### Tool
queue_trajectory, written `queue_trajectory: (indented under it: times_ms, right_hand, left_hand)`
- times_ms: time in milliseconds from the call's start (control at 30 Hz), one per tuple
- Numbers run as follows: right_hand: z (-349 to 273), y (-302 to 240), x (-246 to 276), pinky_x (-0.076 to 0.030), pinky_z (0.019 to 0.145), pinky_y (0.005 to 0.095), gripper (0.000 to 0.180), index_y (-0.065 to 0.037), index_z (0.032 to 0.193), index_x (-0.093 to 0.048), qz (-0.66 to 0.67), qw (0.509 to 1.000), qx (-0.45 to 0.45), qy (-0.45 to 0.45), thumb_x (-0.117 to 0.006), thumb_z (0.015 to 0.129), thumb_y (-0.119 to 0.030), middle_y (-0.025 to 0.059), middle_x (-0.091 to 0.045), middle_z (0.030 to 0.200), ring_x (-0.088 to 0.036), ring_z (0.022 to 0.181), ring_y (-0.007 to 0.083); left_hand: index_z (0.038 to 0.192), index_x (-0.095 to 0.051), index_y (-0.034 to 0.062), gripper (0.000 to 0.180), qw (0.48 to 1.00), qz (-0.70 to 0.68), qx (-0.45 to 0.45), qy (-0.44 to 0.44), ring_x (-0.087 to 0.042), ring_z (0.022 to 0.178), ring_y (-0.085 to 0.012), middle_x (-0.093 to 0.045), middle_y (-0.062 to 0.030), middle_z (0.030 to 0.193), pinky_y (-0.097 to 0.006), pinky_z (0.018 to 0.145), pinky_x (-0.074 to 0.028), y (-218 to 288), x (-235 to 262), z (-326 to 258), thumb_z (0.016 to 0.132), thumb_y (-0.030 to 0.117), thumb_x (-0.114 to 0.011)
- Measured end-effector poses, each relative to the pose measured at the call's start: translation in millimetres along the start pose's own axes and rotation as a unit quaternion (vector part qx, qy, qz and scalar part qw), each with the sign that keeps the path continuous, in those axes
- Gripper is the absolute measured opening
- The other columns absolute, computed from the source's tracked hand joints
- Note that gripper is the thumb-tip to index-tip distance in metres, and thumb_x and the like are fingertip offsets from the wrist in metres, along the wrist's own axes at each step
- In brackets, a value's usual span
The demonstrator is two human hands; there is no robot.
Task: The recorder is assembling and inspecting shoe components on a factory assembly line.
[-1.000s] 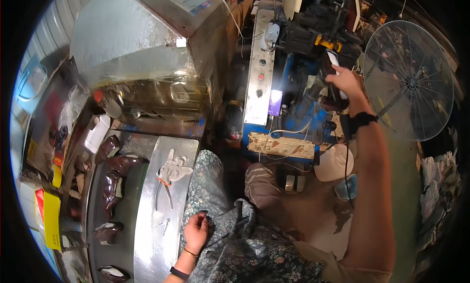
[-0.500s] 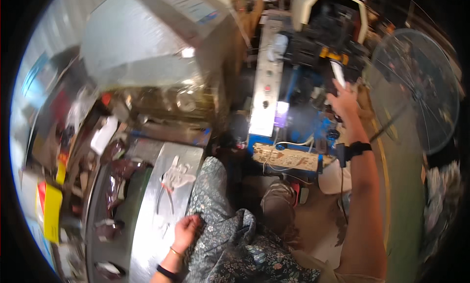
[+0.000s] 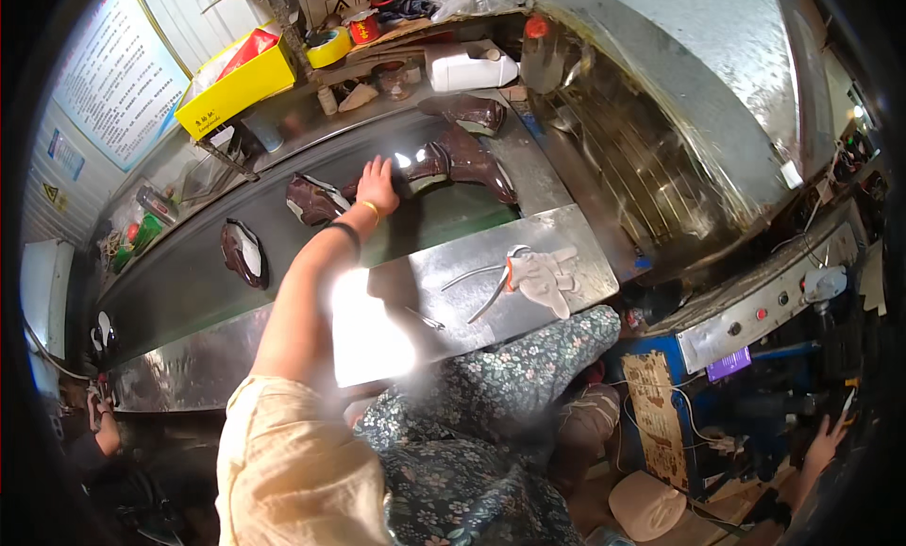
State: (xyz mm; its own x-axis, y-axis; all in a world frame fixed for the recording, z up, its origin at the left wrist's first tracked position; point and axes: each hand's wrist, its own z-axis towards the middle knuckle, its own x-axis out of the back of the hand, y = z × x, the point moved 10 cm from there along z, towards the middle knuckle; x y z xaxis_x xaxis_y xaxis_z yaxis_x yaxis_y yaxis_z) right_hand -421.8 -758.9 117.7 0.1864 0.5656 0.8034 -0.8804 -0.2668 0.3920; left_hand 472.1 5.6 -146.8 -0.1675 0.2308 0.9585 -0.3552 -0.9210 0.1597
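Note:
My left hand point(image 3: 377, 184) is stretched over the dark conveyor belt, fingers extended, among glossy dark red leather shoe uppers. One upper point(image 3: 316, 199) lies just left of the hand, and a buckled one point(image 3: 429, 164) is just right of it. Whether the fingertips touch the leather cannot be made out. At the far right, my right hand point(image 3: 827, 440) is beside the dark machine point(image 3: 821, 404), fingers stretched out toward a small white and orange part point(image 3: 850, 400). It is small and near the dim picture rim.
A steel ledge point(image 3: 415, 272) carries a pale glove point(image 3: 547, 280) and a tool with grey curved handles point(image 3: 477, 286). More uppers point(image 3: 244, 252) lie along the belt. A yellow box point(image 3: 231, 84) and white shoe last point(image 3: 472, 67) stand behind. Another person's hand point(image 3: 102, 409) is far left.
The view has swung left toward the belt. My left hand has moved from beside my lap out over the belt to the uppers. My right hand remains by the machine.

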Motion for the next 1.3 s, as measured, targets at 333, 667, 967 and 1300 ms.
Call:
queue_trajectory:
  times_ms: [333,667,967,1300]
  right_hand:
    - [-327.9,-329.6,25.8,-0.043,0.097,0.0424,0.036,0.000,0.118,-0.060,0.394,0.905,0.069,-0.147,-0.056,0.081,-0.001,0.0241,-0.058,0.123,-0.057,0.113,0.0369]
    - [-319.1,-475.6,138.2,-0.048,0.090,0.0386,0.020,0.002,0.104,-0.065,0.596,0.765,0.193,-0.152,-0.059,0.087,-0.005,0.0206,-0.063,0.115,-0.061,0.104,0.0352]
    - [-225.8,-538.7,313.4,-0.044,0.097,0.0345,0.044,-0.002,0.124,-0.058,0.762,0.589,0.269,0.016,-0.067,0.088,-0.026,0.0132,-0.062,0.123,-0.057,0.115,0.0210]
    - [-295.6,-476.5,292.9,-0.050,0.082,0.0375,0.054,-0.001,0.109,-0.065,0.665,0.693,0.277,0.028,-0.077,0.071,-0.038,0.0130,-0.067,0.111,-0.063,0.092,0.0324]
  left_hand:
    - [0.134,-0.044,0.0102,0.100,0.975,-0.153,0.076,-0.143,-0.051,0.120,-0.0341,-0.054,-0.0144,0.129,-0.043,0.102,-0.039,-47.7,9.3,-6.4,0.050,0.039,-0.090]
    - [0.111,-0.059,-0.0077,0.047,0.687,-0.615,0.196,-0.335,-0.065,0.095,-0.0341,-0.067,-0.0203,0.102,-0.040,0.082,-0.053,-19.0,-19.6,-115.4,0.073,0.020,-0.065]
    - [0.143,-0.032,0.0035,0.086,-0.168,-0.694,0.053,-0.698,-0.052,0.118,-0.0393,-0.050,-0.0248,0.130,-0.050,0.095,-0.047,222.8,119.3,-367.4,0.087,0.068,-0.044]
    - [0.111,-0.064,0.0014,0.041,0.582,-0.668,-0.111,-0.449,-0.061,0.087,-0.0095,-0.067,-0.0026,0.095,-0.024,0.076,-0.049,306.3,71.8,-324.6,0.100,0.036,-0.046]
